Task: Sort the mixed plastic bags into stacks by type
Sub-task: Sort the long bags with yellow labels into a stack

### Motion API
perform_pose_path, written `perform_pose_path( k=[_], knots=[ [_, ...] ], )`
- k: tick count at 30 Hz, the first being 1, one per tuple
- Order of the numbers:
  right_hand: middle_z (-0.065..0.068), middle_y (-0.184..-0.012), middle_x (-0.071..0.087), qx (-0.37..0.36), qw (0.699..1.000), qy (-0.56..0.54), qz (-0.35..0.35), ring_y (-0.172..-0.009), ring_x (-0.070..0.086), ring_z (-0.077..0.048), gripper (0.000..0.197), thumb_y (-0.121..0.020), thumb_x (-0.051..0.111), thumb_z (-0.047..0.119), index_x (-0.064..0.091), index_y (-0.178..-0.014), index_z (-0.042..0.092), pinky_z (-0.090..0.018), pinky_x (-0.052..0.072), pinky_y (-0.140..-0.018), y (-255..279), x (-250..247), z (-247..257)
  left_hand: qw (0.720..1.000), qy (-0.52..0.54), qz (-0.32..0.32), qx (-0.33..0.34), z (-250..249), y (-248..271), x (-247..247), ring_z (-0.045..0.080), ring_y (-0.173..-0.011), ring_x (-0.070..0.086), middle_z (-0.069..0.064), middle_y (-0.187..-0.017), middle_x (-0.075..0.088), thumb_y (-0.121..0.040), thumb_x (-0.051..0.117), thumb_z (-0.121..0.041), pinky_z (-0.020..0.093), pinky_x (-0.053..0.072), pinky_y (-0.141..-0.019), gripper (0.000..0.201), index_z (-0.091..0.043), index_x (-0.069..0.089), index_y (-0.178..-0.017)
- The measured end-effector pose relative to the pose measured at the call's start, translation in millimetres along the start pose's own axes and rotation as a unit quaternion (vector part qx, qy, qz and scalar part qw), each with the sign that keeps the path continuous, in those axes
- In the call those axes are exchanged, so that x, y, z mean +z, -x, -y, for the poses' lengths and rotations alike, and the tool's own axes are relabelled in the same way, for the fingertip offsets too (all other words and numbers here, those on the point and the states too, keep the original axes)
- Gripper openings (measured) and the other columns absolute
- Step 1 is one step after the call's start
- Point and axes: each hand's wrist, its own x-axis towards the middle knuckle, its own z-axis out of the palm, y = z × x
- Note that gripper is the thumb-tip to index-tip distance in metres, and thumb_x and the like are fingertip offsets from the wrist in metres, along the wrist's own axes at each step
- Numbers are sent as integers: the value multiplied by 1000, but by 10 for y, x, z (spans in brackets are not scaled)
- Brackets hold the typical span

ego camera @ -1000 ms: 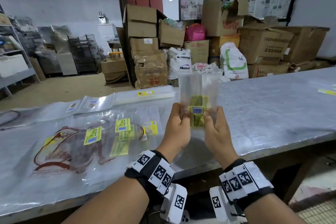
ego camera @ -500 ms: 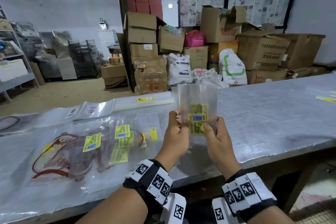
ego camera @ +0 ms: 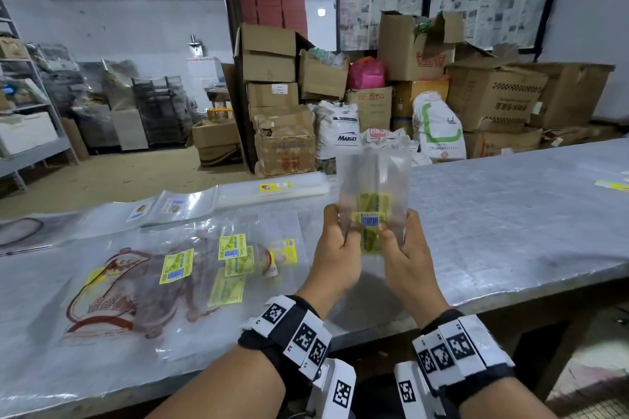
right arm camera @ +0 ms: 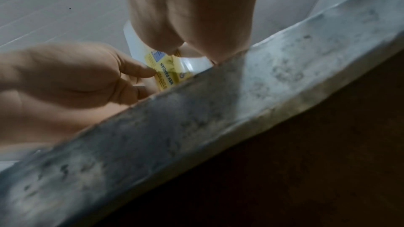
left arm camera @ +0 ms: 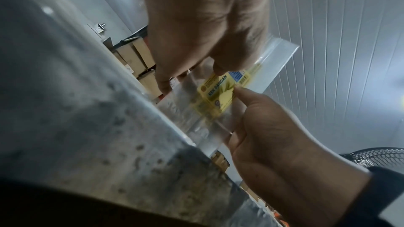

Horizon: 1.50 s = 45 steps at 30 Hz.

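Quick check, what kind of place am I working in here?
Probably a storeroom or packing room: stacked cardboard boxes, filled white sacks on the floor, and a long metal table spread with labelled plastic bags.

I see both hands, left hand (ego camera: 335,255) and right hand (ego camera: 405,257), holding a small bag (ego camera: 372,190) upright above the desk (ego camera: 493,214) near edge. Loose bags (ego camera: 190,269) lie left; boxes (ego camera: 272,95) behind desk.

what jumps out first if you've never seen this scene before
First, both hands, left hand and right hand, pinch a clear bag with a yellow label upright above the near edge of the metal table. To their left, more yellow-labelled bags lie overlapping on a large printed bag. Behind the table stands a heap of cardboard boxes and sacks.
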Motion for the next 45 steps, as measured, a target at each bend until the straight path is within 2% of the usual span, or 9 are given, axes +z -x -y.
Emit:
perform_pose_path(
  k=[11,15,20,24,28,32,35,40,45],
  knots=[
    [22,-91,70,-2,1000,2,7,-84,68,9,16,-105,53,20,49,-102,36,-17,57,-66,32,86,59,997,-76,15,-23,5,27,-157,18,-93,68,-3,-100,70,-107,43,-23,46,55,-88,20,-30,44,-125],
    [22,-93,72,23,1000,10,2,-83,72,-6,7,-106,52,23,51,-107,30,-40,63,-73,37,180,-11,984,-164,42,-60,-26,-19,-427,12,-91,63,-6,-100,64,-105,50,-39,34,51,-83,35,-25,47,-137],
    [20,-91,72,51,998,14,15,-77,71,-6,4,-106,52,25,49,-106,28,-49,62,-72,117,367,-76,950,-290,84,-75,18,-90,-983,12,-81,63,-7,-94,64,-98,61,-46,26,48,-63,29,-25,62,-118],
    [25,-87,69,49,998,13,23,-73,69,-8,7,-106,52,23,48,-103,28,-45,60,-68,137,421,-99,902,-410,101,-90,56,-196,-1493,18,-84,64,-2,-94,67,-91,69,-45,30,49,-72,26,-24,64,-105],
    [29,-91,69,49,998,12,22,-75,69,-4,7,-106,51,25,48,-102,29,-42,60,-69,135,391,-120,790,-585,128,-134,89,-273,-1971,22,-99,62,0,-108,65,-87,66,-57,36,53,-86,44,-19,63,-109],
    [27,-90,69,48,999,8,24,-77,68,2,5,-106,50,25,47,-104,28,-31,56,-66,142,384,-142,735,-621,206,-179,108,-317,-2135,16,-86,62,-2,-94,66,-89,62,-65,29,50,-76,39,-27,62,-85],
    [22,-94,68,48,998,8,27,-74,66,7,2,-107,50,22,48,-106,24,-15,50,-59,149,372,-125,731,-613,236,-182,159,-369,-2106,19,-90,62,2,-98,63,-90,61,-65,30,51,-78,46,-19,68,-87],
    [21,-94,67,57,997,28,34,-73,65,7,3,-107,50,22,48,-110,23,-14,46,-55,149,368,-129,768,-554,265,-180,202,-415,-2081,22,-125,53,0,-143,46,-86,70,-62,28,43,-98,71,-34,49,-149],
    [23,-93,65,54,997,39,35,-74,64,9,4,-106,50,22,47,-108,21,-13,46,-55,151,370,-117,824,-473,235,-205,253,-471,-2129,18,-119,55,2,-139,55,-82,84,-39,29,45,-97,80,-31,46,-152]
  ],
)
